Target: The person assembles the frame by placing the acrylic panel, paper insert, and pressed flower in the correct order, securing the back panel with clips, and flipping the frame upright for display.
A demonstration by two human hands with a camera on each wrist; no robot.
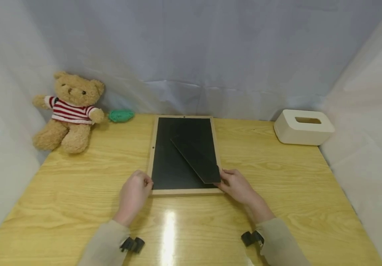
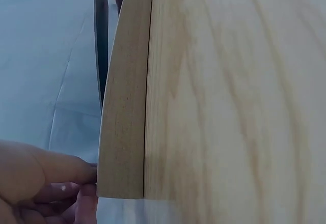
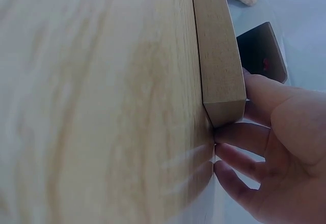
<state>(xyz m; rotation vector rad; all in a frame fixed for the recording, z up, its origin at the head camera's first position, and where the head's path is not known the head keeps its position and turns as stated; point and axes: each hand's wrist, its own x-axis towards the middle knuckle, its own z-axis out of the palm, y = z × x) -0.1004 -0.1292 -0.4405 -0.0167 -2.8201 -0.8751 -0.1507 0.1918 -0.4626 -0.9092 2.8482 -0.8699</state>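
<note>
A wooden picture frame [image 1: 186,191] lies back side up on the table, its black backing [image 1: 174,162] facing me. A black stand leg [image 1: 199,160] is attached to the backing and lies slanted toward the lower right corner. My left hand [image 1: 135,192] is at the frame's lower left edge with fingers curled; thumb and index fingertips [image 2: 86,175] pinch at the edge, whose exact contact spot is partly hidden. At the lower right corner my right hand [image 1: 237,186] grips the frame, thumb over the top and the other fingers along the side near the tabletop.
A teddy bear [image 1: 72,111] in a striped shirt sits at the back left. Beside it lies a green object [image 1: 121,115] of unclear kind. A white tissue box [image 1: 304,127] stands at the back right. Curtains [image 1: 191,55] close off the back and sides.
</note>
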